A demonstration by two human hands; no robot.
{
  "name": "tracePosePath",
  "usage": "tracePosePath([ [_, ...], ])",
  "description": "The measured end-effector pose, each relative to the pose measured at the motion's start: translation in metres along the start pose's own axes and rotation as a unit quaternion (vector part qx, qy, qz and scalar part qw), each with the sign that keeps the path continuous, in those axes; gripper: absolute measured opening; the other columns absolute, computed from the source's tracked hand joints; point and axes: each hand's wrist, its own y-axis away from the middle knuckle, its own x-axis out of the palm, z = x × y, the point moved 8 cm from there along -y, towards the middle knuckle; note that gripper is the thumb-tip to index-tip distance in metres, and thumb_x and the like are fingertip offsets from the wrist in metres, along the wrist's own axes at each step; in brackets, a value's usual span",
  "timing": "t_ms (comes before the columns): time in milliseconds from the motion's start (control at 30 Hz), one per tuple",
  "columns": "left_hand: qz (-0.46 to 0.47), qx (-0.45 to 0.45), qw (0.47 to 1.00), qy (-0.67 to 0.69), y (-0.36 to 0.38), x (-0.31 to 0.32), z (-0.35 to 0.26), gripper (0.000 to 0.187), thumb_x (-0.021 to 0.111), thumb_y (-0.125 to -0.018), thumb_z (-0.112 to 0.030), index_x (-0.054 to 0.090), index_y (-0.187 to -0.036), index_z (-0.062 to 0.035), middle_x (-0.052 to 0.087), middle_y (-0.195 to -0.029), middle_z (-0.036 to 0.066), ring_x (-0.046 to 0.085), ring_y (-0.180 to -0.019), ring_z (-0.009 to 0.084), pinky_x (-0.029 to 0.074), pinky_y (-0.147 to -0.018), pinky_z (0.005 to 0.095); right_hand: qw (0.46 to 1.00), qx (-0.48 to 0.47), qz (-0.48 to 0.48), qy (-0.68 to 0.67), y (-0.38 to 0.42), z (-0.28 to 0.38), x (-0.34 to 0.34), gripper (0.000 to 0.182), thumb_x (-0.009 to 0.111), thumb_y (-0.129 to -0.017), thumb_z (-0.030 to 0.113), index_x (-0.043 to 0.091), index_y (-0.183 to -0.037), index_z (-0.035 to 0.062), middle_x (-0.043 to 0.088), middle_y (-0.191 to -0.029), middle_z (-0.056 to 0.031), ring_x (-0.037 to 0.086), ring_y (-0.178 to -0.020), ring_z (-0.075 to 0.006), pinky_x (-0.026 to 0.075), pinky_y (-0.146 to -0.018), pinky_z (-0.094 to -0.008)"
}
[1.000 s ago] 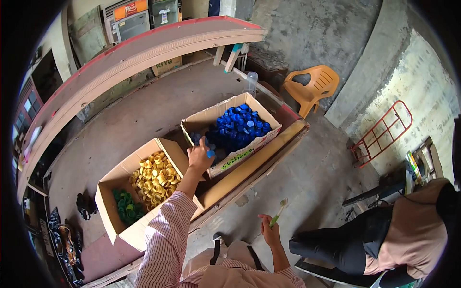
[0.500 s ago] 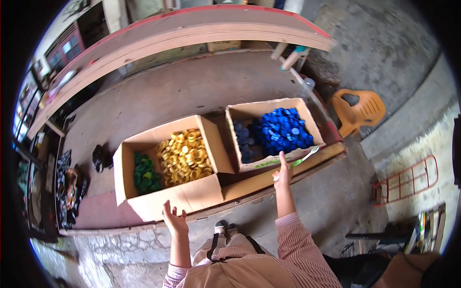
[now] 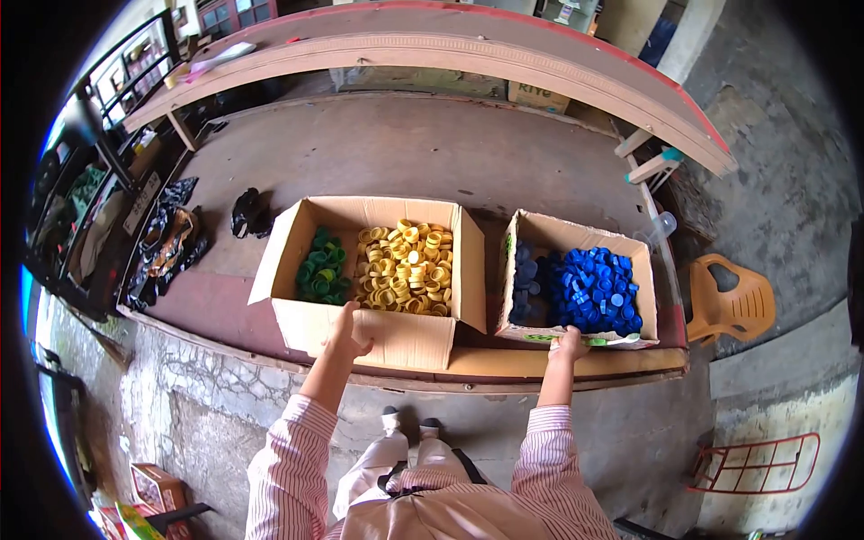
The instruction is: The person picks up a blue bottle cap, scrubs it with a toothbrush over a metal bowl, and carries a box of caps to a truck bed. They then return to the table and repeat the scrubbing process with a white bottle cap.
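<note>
Hands reach to two open cardboard boxes on a table [image 3: 432, 144] in the head view, the left hand [image 3: 344, 337] with its grip wide at the front flap of the box of yellow and green caps [image 3: 387, 337]. The right hand [image 3: 568, 346], grip narrow, meets the front rim of the box of blue caps [image 3: 646, 297] beside a green item [image 3: 596, 342]; whether it clasps the rim or the item cannot be told.

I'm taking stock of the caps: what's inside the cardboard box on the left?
The left box holds green caps on its left side and yellow caps on its right. Whatever lies beneath them is covered.
</note>
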Motion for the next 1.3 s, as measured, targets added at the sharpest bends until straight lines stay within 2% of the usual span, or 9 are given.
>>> tracePosePath([
  [67,-0.041,0.002,0.999,-0.002,-0.013,-0.007,-0.001,0.073,0.063,-0.062,-0.029,0.03,-0.126,-0.0152,0.018,-0.13,0.011,0.033,-0.106,0.0297,0.039,-0.075,0.0465,1.0,-0.018,-0.009,-0.023,-0.004,-0.001,-0.003,0.06,0.055,-0.066,-0.002,0.031,-0.12,0.0068,0.051,-0.075,-0.0068,0.042,-0.045,-0.0124,0.028,-0.034,-0.024],
  [100,-0.031,-0.009,0.999,0.015,-0.003,-0.003,-0.002,0.072,0.063,-0.06,-0.029,0.033,-0.122,-0.0136,0.023,-0.125,0.012,0.034,-0.102,0.029,0.038,-0.073,0.0449,1.0,0.004,-0.008,-0.024,0.007,0.001,-0.002,0.071,0.051,-0.065,-0.005,0.025,-0.13,0.0081,0.05,-0.105,-0.0101,0.046,-0.057,-0.0128,0.031,-0.038,-0.024],
  [200,-0.122,-0.009,0.992,-0.032,0.001,-0.019,-0.008,0.074,0.064,-0.055,-0.041,0.036,-0.119,-0.0135,0.035,-0.105,0.014,0.038,-0.09,0.0295,0.033,-0.072,0.0455,1.0,-0.003,-0.005,-0.022,0.014,0.007,-0.002,0.071,0.05,-0.066,-0.006,0.025,-0.131,0.008,0.05,-0.104,-0.0102,0.043,-0.054,-0.0124,0.03,-0.037,-0.0235],
  [333,-0.467,0.163,0.781,-0.381,-0.009,-0.079,-0.06,0.114,0.061,-0.051,-0.07,0.022,-0.13,0.0028,0.03,-0.127,0.02,0.028,-0.118,0.0349,0.026,-0.094,0.0492,0.999,0.002,-0.032,-0.016,0.015,0.008,-0.002,0.071,0.05,-0.067,-0.006,0.024,-0.131,0.0073,0.05,-0.101,-0.0099,0.039,-0.05,-0.0109,0.027,-0.036,-0.0225],
  [500,-0.411,0.315,0.779,-0.353,0.021,-0.112,-0.12,0.101,0.07,-0.054,-0.055,0.027,-0.124,0.0027,0.039,-0.123,0.017,0.04,-0.114,0.0298,0.031,-0.095,0.0398,1.0,0.006,-0.016,-0.001,0.009,0.008,-0.002,0.073,0.05,-0.068,-0.006,0.018,-0.132,0.0051,0.05,-0.103,-0.0124,0.04,-0.049,-0.0113,0.028,-0.034,-0.0232],
  [633,-0.174,0.197,0.886,-0.382,-0.018,-0.131,-0.15,0.05,0.062,-0.067,-0.047,0.057,-0.09,-0.0026,0.059,-0.08,0.008,0.056,-0.069,0.0175,0.044,-0.058,0.0326,0.999,-0.018,-0.002,-0.037,0.007,0.011,-0.003,0.058,0.05,-0.068,-0.004,0.025,-0.121,-0.001,0.049,-0.082,-0.0122,0.038,-0.042,-0.0118,0.026,-0.031,-0.0235],
  [833,-0.061,0.159,0.95,-0.263,-0.053,-0.132,-0.129,0.028,0.053,-0.073,-0.033,0.053,-0.082,-0.006,0.05,-0.064,0.005,0.047,-0.055,0.0152,0.036,-0.046,0.0285,0.998,-0.035,-0.001,-0.043,0.026,0.022,-0.002,0.068,0.046,-0.067,-0.003,0.019,-0.129,0.001,0.048,-0.077,-0.0124,0.034,-0.037,-0.0101,0.023,-0.03,-0.0224],
  [1033,-0.06,0.215,0.94,-0.258,-0.002,-0.108,-0.146,0.015,0.046,-0.074,-0.017,0.048,-0.069,-0.003,0.039,-0.05,0.002,0.035,-0.038,0.0115,0.025,-0.033,0.026,0.997,-0.057,-0.017,-0.05,0.043,0.036,-0.003,0.025,0.043,-0.071,-0.004,0.027,-0.09,0.0027,0.041,-0.054,-0.0067,0.032,-0.034,-0.0103,0.021,-0.029,-0.0224],
  [1300,-0.049,0.196,0.97,-0.136,0.009,-0.144,-0.09,0.016,0.046,-0.074,-0.014,0.049,-0.062,-0.0033,0.037,-0.043,0.002,0.029,-0.029,0.0106,0.02,-0.027,0.025,0.998,-0.055,0.008,-0.032,0.026,0.042,-0.015,0.025,0.043,-0.072,-0.003,0.028,-0.057,0.0084,0.035,-0.05,-0.0015,0.029,-0.034,-0.0093,0.02,-0.029,-0.0231],
])
